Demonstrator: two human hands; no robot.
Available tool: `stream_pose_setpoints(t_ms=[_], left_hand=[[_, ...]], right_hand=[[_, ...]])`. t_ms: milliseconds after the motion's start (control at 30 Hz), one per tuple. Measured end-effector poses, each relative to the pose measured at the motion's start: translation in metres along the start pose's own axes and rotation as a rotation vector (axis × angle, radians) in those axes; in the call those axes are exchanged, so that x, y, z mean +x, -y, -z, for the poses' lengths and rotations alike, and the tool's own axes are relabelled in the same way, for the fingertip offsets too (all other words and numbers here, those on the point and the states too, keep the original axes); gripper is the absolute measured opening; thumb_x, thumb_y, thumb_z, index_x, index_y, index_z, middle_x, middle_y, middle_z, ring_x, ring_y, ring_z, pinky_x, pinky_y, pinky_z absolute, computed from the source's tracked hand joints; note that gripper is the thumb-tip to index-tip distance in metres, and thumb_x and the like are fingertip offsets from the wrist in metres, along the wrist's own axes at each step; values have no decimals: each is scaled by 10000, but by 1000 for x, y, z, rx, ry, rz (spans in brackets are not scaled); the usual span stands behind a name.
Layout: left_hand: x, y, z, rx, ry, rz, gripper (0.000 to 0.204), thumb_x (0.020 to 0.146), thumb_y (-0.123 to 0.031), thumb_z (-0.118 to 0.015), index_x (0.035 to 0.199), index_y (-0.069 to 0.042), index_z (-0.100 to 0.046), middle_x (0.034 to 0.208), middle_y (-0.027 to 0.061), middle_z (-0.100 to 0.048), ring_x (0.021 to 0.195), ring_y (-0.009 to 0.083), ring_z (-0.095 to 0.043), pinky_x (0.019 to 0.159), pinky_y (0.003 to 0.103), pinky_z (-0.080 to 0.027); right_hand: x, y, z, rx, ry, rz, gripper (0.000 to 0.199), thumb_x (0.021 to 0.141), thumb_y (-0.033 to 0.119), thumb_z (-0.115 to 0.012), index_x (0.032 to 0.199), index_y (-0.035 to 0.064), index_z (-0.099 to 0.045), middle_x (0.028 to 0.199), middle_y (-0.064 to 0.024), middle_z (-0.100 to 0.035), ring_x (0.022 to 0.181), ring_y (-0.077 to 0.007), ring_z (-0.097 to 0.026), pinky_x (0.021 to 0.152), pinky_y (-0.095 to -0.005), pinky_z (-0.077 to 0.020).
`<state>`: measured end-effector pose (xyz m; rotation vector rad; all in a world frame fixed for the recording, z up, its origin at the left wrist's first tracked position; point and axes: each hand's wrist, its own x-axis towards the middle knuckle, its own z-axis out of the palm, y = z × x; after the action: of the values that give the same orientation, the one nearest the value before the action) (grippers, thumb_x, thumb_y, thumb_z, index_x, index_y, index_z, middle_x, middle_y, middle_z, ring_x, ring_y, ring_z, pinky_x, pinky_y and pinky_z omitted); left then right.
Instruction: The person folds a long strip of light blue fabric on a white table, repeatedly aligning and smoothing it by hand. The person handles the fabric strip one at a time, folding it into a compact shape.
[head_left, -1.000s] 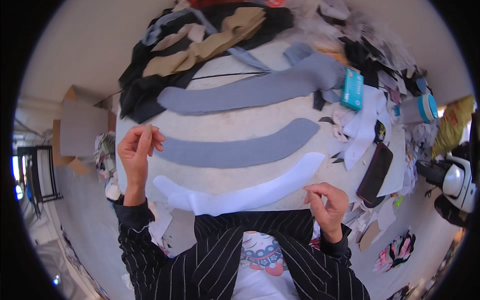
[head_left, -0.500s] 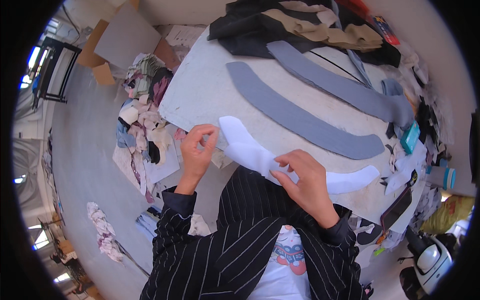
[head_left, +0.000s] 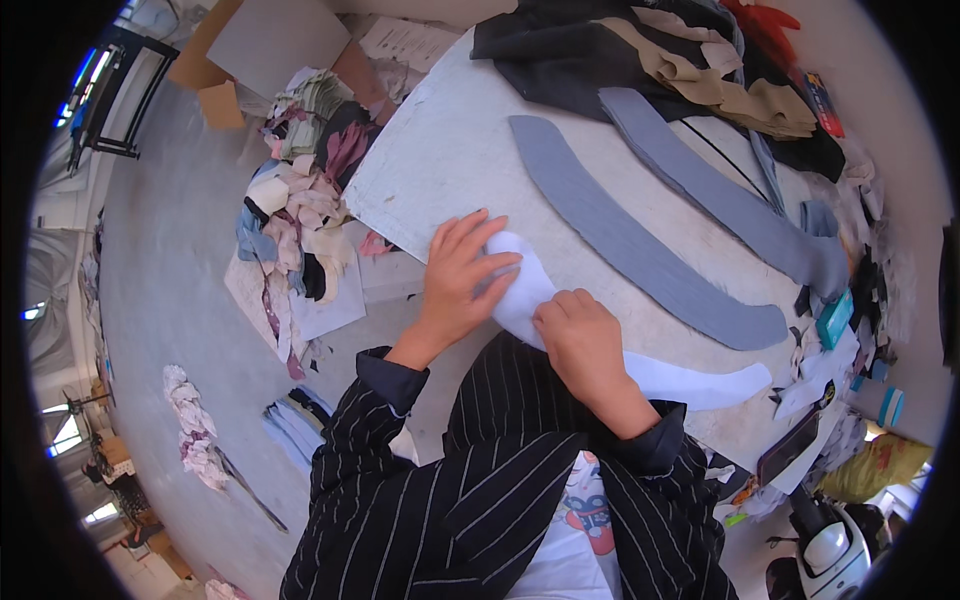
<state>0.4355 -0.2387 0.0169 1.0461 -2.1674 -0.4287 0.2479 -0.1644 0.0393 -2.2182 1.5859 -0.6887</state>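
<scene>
A white curved strip [head_left: 690, 383], shaped like a collar or waistband piece, lies along the near edge of the table [head_left: 425, 165]. My left hand [head_left: 465, 285] rests on its left end with fingers spread, thumb and forefinger reaching over the white surface. Close by on the right, my right hand [head_left: 585, 345] has curled fingers pinching the strip's middle part, which it partly hides. Beyond my hands lies a blue-grey curved fabric piece [head_left: 640, 240]. Farther back is a second, similar grey piece [head_left: 700, 175], its right end beside a folded bit of cloth.
Dark and tan cloth [head_left: 720, 100] is heaped at the table's back. A teal box [head_left: 833, 320], a phone [head_left: 790, 447] and scraps crowd the right side. Fabric scraps [head_left: 310, 200] are piled on the floor at left, near an open cardboard box [head_left: 220, 105].
My left hand has moved right and come down onto the white strip's left end. The right hand has closed its fingers on the strip. The view has shifted slightly.
</scene>
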Motion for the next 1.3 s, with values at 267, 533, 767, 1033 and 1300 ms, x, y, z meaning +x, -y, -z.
stream_pose_setpoints(t_ms=[267,533,767,1033,1300], left_hand=[[-5,3,-5,-2,-33,3,194,753,-138,-736,947,-126,-724,1274,104,-611,1257,301,-507,1073,491,-319],[-5,2,-5,29,-31,4,179,763,-151,-724,941,-126,-722,1277,105,-609,1248,302,-512,1073,491,-324],[-6,3,-6,35,-15,-5,216,767,-140,-730,981,-149,-708,1306,94,-606,1268,307,-509,1074,495,-328],[-6,-1,1,-29,-12,10,207,794,-145,-707,995,-93,-700,1285,102,-611,1255,326,-509,1045,480,-343],[-5,-50,6,-325,-30,287,147,877,-152,-677,919,-12,-691,1157,108,-668,1216,308,-536,1005,407,-378]], right_hand=[[-1,-6,16,244,-47,-148,55,816,105,-668,811,57,-640,764,-88,-594,772,-294,-611,651,-389,-488],[1,2,1,-24,1,-8,78,798,72,-694,865,61,-655,813,-92,-631,793,-296,-611,676,-389,-495],[0,-10,12,368,-96,-141,44,807,67,-677,842,43,-665,763,-90,-614,736,-266,-606,632,-348,-471],[6,-10,28,548,-121,-268,59,799,28,-682,858,25,-681,762,-97,-635,697,-262,-603,624,-335,-465],[11,-6,18,439,-262,-95,54,820,2,-662,873,9,-669,795,-90,-649,691,-211,-597,620,-288,-453]])
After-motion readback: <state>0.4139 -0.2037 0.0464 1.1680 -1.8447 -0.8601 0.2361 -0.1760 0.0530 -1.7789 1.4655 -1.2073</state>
